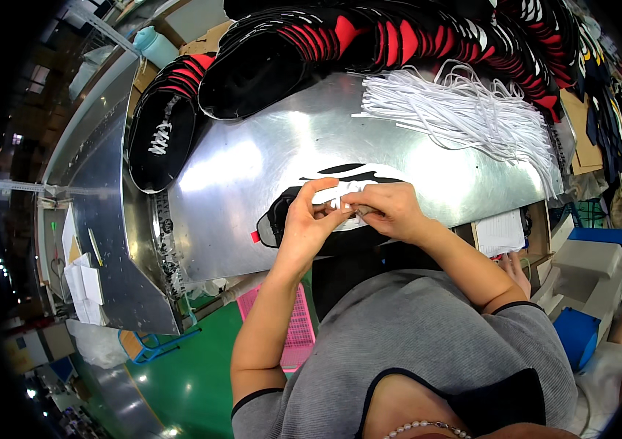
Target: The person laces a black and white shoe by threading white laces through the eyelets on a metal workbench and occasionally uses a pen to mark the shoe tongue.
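A black and white shoe upper (274,219) with a small red tab lies on the metal table in front of me, its heel end to the left. My left hand (306,221) is closed on its white lacing area, thumb and fingers curled at the edge. Close beside it, my right hand (393,211) pinches a white shoelace (352,199) at the eyelets. Fingertips of both hands nearly meet there and hide part of the lace. Past the hands, a pile of loose white shoelaces (457,117) lies at the far right of the table.
Nested rows of black and red shoe uppers (252,77) line the table's far edge. A laced black upper (161,143) ends the row at left. The shiny metal table (223,212) has a raised left side. A pink plastic crate (298,329) stands below, and a notepad (500,233) sits at right.
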`<act>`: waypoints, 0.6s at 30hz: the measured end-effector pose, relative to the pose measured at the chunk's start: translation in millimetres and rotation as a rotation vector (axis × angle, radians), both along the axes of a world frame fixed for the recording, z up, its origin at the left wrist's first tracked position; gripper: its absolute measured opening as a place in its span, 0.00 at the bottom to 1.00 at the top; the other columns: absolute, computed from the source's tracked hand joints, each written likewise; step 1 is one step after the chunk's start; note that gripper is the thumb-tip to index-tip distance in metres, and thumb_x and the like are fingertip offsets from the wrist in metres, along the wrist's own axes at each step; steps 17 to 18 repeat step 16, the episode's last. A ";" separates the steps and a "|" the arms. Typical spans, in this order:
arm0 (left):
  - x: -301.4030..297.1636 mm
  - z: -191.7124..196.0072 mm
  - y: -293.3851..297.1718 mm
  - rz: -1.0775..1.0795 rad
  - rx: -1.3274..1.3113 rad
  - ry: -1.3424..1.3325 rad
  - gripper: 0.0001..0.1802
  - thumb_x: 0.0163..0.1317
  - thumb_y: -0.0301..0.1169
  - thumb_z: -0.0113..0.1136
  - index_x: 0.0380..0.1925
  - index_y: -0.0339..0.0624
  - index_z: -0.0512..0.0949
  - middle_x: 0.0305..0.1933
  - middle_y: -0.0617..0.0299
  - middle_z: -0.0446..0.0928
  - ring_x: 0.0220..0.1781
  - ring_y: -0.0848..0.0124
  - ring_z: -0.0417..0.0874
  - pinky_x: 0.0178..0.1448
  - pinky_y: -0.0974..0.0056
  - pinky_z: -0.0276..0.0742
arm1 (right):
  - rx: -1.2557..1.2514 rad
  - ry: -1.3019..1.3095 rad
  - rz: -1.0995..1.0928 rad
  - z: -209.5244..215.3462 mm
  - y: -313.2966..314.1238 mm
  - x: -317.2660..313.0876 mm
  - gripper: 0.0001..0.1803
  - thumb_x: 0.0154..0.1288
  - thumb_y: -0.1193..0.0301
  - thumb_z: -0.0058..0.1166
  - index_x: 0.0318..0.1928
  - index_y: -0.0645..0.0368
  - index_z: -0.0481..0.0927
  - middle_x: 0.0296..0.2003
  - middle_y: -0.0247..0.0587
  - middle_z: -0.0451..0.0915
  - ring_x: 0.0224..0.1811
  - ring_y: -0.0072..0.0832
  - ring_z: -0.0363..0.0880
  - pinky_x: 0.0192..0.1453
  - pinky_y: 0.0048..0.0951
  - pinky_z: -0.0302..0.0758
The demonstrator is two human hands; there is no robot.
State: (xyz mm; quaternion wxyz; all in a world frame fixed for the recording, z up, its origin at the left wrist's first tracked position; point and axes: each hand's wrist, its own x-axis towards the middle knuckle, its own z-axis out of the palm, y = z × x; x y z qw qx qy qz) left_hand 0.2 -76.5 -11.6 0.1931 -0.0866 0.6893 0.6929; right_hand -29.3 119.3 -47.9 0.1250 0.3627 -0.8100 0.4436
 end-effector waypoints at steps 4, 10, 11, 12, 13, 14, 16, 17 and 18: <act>4.1 1.0 9.3 0.108 0.044 0.077 0.21 0.65 0.25 0.62 0.58 0.38 0.74 0.38 0.59 0.82 0.39 0.75 0.82 0.45 0.70 0.76 | -0.122 -0.020 -0.064 -6.2 -7.6 -6.1 0.13 0.51 0.77 0.65 0.39 0.51 0.84 0.24 0.32 0.77 0.23 0.30 0.78 0.26 0.29 0.72; -11.4 -17.7 9.2 0.145 -0.169 0.173 0.18 0.74 0.31 0.51 0.60 0.37 0.73 0.42 0.55 0.82 0.40 0.75 0.81 0.47 0.69 0.77 | -0.203 -0.077 0.277 22.0 2.0 28.8 0.09 0.53 0.74 0.65 0.36 0.48 0.84 0.23 0.29 0.75 0.22 0.30 0.77 0.24 0.31 0.69; -19.4 -18.2 8.6 0.140 -0.158 0.141 0.18 0.74 0.31 0.52 0.60 0.37 0.74 0.41 0.57 0.82 0.39 0.75 0.81 0.46 0.69 0.76 | -0.154 -0.096 0.314 30.9 -0.6 40.2 0.07 0.55 0.73 0.63 0.35 0.46 0.84 0.23 0.28 0.75 0.22 0.30 0.76 0.24 0.32 0.70; -22.2 -14.6 9.8 0.139 -0.168 0.114 0.18 0.73 0.31 0.52 0.60 0.37 0.74 0.40 0.57 0.82 0.39 0.75 0.81 0.46 0.69 0.76 | -0.155 -0.110 0.287 27.5 -2.0 45.2 0.07 0.55 0.73 0.62 0.36 0.48 0.84 0.22 0.30 0.74 0.21 0.31 0.76 0.24 0.33 0.71; -25.0 -17.9 11.8 0.125 -0.155 0.152 0.18 0.74 0.31 0.52 0.60 0.38 0.74 0.40 0.57 0.82 0.40 0.74 0.81 0.47 0.69 0.76 | -0.116 -0.149 0.193 15.7 -0.8 40.4 0.07 0.56 0.73 0.62 0.37 0.49 0.84 0.23 0.31 0.75 0.22 0.32 0.77 0.25 0.33 0.72; -26.5 -20.9 13.1 0.112 -0.146 0.187 0.19 0.74 0.32 0.52 0.61 0.39 0.73 0.40 0.56 0.82 0.41 0.73 0.82 0.48 0.69 0.76 | -0.081 -0.192 0.100 5.2 -0.6 32.4 0.07 0.56 0.73 0.62 0.37 0.51 0.84 0.24 0.33 0.76 0.23 0.32 0.78 0.26 0.33 0.73; -25.3 -14.4 13.2 0.083 -0.179 0.146 0.21 0.73 0.33 0.52 0.64 0.39 0.70 0.40 0.53 0.83 0.40 0.71 0.85 0.50 0.67 0.79 | -0.140 -0.287 0.008 -3.9 -0.7 25.2 0.07 0.58 0.73 0.62 0.39 0.53 0.84 0.27 0.37 0.80 0.25 0.33 0.80 0.28 0.33 0.76; -25.3 -14.4 13.2 0.083 -0.179 0.146 0.21 0.73 0.33 0.52 0.64 0.39 0.70 0.40 0.53 0.83 0.40 0.71 0.85 0.50 0.67 0.79 | -0.140 -0.287 0.008 -3.9 -0.7 25.2 0.07 0.58 0.73 0.62 0.39 0.53 0.84 0.27 0.37 0.80 0.25 0.33 0.80 0.28 0.33 0.76; -25.3 -14.4 13.2 0.083 -0.179 0.146 0.21 0.73 0.33 0.52 0.64 0.39 0.70 0.40 0.53 0.83 0.40 0.71 0.85 0.50 0.67 0.79 | -0.140 -0.287 0.008 -3.9 -0.7 25.2 0.07 0.58 0.73 0.62 0.39 0.53 0.84 0.27 0.37 0.80 0.25 0.33 0.80 0.28 0.33 0.76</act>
